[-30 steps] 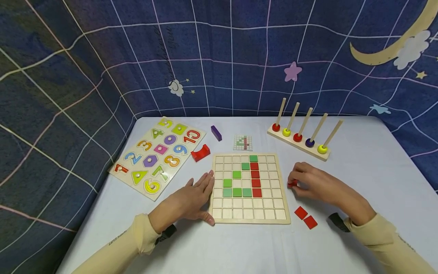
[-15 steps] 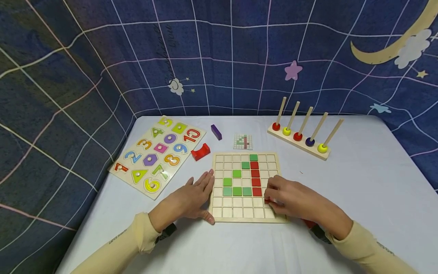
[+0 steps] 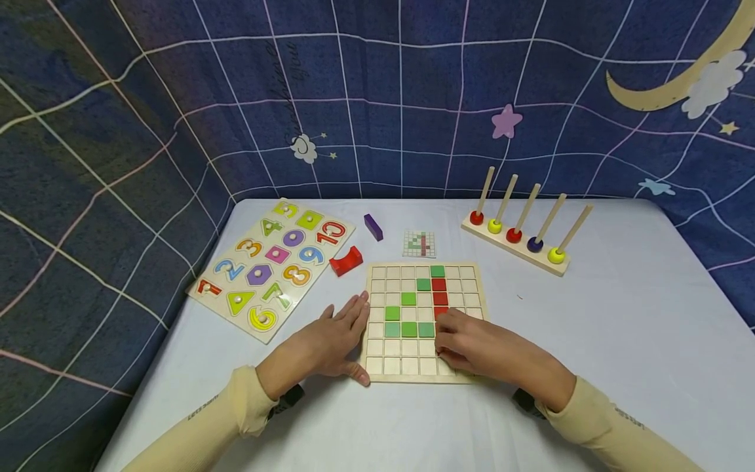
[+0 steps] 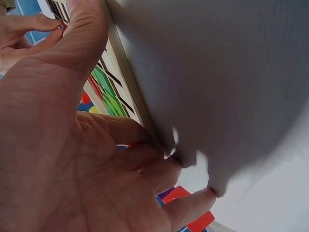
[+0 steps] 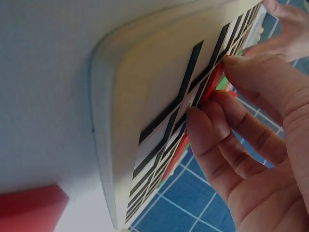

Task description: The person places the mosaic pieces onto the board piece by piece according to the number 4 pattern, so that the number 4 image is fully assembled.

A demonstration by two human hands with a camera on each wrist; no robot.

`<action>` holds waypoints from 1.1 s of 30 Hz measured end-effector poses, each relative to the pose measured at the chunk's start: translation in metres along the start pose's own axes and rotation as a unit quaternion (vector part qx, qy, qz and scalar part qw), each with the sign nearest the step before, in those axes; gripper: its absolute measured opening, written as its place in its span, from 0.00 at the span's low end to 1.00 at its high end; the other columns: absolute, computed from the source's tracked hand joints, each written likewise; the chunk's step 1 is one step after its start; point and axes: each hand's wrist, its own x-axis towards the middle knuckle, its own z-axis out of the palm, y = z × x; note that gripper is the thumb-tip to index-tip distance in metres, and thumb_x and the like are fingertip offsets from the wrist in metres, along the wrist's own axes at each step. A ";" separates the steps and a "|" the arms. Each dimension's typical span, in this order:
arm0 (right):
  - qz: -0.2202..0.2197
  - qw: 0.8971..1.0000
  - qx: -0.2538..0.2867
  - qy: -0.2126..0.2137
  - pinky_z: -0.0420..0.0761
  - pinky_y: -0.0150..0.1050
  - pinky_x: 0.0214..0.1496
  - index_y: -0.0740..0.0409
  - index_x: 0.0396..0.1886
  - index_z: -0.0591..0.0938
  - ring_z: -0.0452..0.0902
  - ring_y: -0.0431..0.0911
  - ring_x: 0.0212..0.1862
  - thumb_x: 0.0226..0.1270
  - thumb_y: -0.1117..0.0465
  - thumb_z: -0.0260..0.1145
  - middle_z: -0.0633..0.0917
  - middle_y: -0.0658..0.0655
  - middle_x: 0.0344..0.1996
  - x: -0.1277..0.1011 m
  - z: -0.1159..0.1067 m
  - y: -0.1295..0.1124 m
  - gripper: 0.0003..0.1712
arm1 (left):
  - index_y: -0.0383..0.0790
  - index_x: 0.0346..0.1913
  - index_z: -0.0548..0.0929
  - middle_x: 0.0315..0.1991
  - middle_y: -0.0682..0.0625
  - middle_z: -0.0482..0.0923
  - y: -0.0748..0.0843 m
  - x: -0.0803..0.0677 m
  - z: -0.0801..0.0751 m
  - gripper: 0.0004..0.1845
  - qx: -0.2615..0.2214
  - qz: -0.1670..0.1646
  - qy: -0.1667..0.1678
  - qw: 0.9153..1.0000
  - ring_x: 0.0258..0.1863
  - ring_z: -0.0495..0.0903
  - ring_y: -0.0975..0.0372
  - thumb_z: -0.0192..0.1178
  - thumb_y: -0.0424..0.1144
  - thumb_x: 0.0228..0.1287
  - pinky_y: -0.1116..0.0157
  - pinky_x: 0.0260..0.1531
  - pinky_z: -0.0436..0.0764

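Observation:
A wooden grid board [image 3: 389, 275] lies in front of me, carrying a stepped run of green tiles [image 3: 408, 330] and a column of red tiles [image 3: 439, 291]. My right hand [image 3: 444, 347] is over the board's lower right part, just below the red column. It pinches a red tile [image 5: 212, 84] between thumb and fingers against the board's surface [image 5: 145, 82]. My left hand [image 3: 354, 341] rests flat against the board's left edge, fingers straight along the side and thumb at the front corner. The left wrist view shows that palm [image 4: 72, 145] beside the board's rim [image 4: 120, 63].
A number puzzle board [image 3: 271, 269] lies at the left. A red arch block [image 3: 345, 262], a purple block [image 3: 372, 227] and a small pattern card [image 3: 419, 244] sit behind the grid board. A peg rack with coloured beads [image 3: 519, 236] stands at the back right. One loose red tile [image 5: 29, 208] lies by the board.
My right hand has moved left with the red tile, from the table beside the board onto the board. The loose red tiles are now hidden by my forearm. The left hand has stayed put.

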 end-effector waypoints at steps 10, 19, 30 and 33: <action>0.010 1.000 0.007 0.003 0.78 0.29 0.41 0.51 0.31 0.84 0.70 0.39 0.40 0.63 0.68 0.79 0.76 0.47 0.33 0.000 0.000 -0.002 0.11 | 0.30 0.86 0.51 0.89 0.38 0.42 -0.001 -0.001 0.000 0.71 -0.002 0.001 0.001 1.000 0.89 0.46 0.47 0.74 0.71 0.52 0.39 0.83 0.61; 0.022 0.999 -0.002 -0.023 0.82 0.32 0.44 0.52 0.37 0.87 0.73 0.41 0.43 0.65 0.65 0.78 0.82 0.48 0.39 -0.005 -0.006 -0.002 0.07 | 0.30 0.86 0.52 0.89 0.38 0.42 -0.001 0.000 0.000 0.71 0.001 0.002 0.001 1.000 0.89 0.47 0.47 0.74 0.71 0.52 0.39 0.83 0.61; 0.015 0.999 -0.032 0.019 0.84 0.31 0.43 0.53 0.38 0.86 0.75 0.40 0.44 0.56 0.66 0.84 0.82 0.49 0.41 -0.031 -0.028 0.009 0.14 | 0.31 0.86 0.51 0.89 0.38 0.42 0.000 0.000 0.000 0.71 0.008 -0.004 -0.004 1.000 0.89 0.47 0.48 0.73 0.72 0.52 0.39 0.83 0.61; 0.041 0.999 -0.032 0.000 0.84 0.31 0.41 0.51 0.37 0.85 0.74 0.39 0.44 0.56 0.65 0.84 0.82 0.48 0.42 -0.041 -0.037 0.010 0.15 | 0.31 0.86 0.52 0.89 0.39 0.43 0.001 0.000 0.000 0.71 0.008 -0.005 -0.003 1.000 0.89 0.47 0.48 0.73 0.72 0.52 0.39 0.83 0.61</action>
